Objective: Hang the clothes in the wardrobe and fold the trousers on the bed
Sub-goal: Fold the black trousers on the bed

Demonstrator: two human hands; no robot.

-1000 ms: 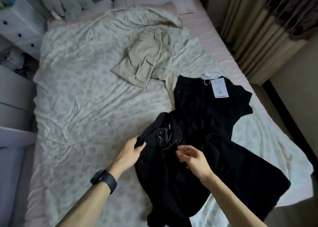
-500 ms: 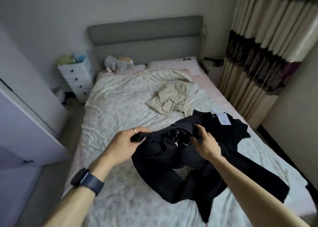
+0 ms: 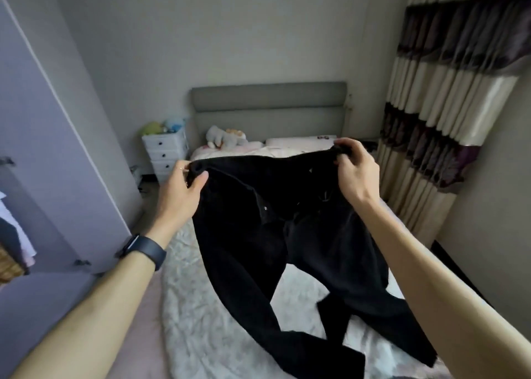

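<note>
A pair of black trousers hangs in the air above the bed, held up by the waistband. My left hand pinches the left end of the waistband. My right hand grips the right end, a little higher. The waist is stretched wide between the two hands. Both legs hang down, and their lower ends trail on the floral sheet. The raised trousers hide the middle of the bed and whatever lies there.
An open lilac wardrobe door stands at the left, with hanging clothes visible inside. A white drawer unit and soft toys sit by the grey headboard. Striped curtains cover the right wall.
Both hands rose from just above the bed to chest height and moved apart, spreading the waistband. The trousers lifted off the sheet, and my view tilted up toward the headboard.
</note>
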